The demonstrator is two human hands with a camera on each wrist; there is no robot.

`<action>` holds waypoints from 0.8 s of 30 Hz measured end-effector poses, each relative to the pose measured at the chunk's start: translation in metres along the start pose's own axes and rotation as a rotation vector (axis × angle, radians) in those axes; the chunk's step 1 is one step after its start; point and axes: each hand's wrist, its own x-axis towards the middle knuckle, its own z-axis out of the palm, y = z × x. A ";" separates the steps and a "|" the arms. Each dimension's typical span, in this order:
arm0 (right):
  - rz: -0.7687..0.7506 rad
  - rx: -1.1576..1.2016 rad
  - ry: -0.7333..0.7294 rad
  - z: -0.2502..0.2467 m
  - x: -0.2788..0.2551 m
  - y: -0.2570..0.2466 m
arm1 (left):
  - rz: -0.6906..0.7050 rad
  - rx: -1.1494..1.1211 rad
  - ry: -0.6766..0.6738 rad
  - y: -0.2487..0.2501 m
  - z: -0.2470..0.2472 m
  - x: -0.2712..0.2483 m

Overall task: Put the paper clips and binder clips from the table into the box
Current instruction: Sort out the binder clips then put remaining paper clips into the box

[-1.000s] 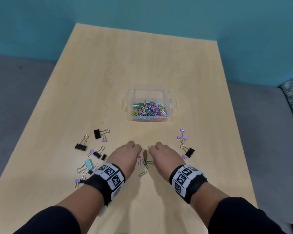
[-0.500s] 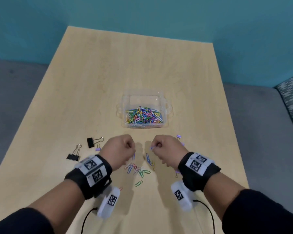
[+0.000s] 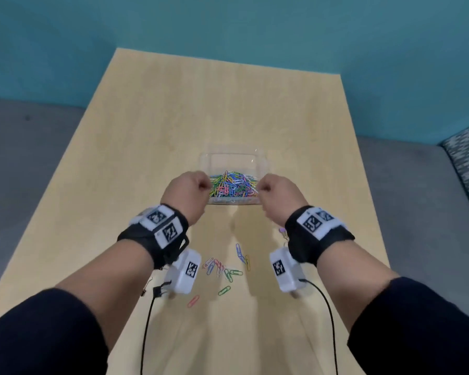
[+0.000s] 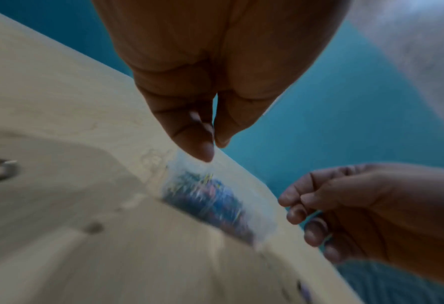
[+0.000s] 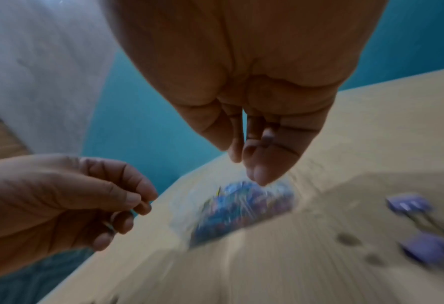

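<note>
Both hands are raised above the near edge of the clear plastic box (image 3: 260, 169), one at each side, so that what they carry can fall straight inside. The left hand (image 3: 186, 194) has its fingers curled and the thumb pressed against the forefinger; in the right wrist view a thin blue-green piece, probably a paper clip (image 5: 132, 210), shows in this pinch. The right hand (image 3: 278, 197) is curled in the same way, with fingertips (image 5: 257, 174) pressed together and pointing down at the box. I cannot tell what it holds, because the pictures are blurred there.

The box stands in the middle of the wooden table (image 3: 146, 147) and already contains a heap of coloured paper clips (image 3: 232, 185). Nearer to the person, between the two forearms, loose paper clips (image 3: 222, 269) lie on the table, well apart from the box. Purple binder clips (image 5: 418, 224) lie beside the right wrist, and at least one more binder clip (image 3: 146, 286) shows under the left forearm.

In my judgement the step in hand is the release over the box. Much remains: the loose clips and all visible binder clips are not yet inside.
</note>
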 end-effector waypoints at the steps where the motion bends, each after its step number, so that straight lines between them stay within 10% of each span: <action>1: -0.005 -0.067 -0.060 0.009 -0.010 0.006 | 0.025 0.130 -0.070 -0.007 0.007 -0.013; 6: -0.074 -0.337 -0.308 0.062 -0.062 0.027 | 0.286 0.536 -0.350 -0.038 0.050 -0.077; 13: -0.427 -0.469 -0.213 0.091 -0.113 0.044 | 0.377 0.551 -0.274 -0.055 0.047 -0.134; 18: -0.197 -0.264 -0.138 0.079 -0.135 0.077 | 0.019 0.299 -0.230 -0.068 0.031 -0.167; 24: -0.156 -0.266 -0.160 0.102 -0.138 0.062 | -0.001 0.331 -0.245 -0.058 0.047 -0.157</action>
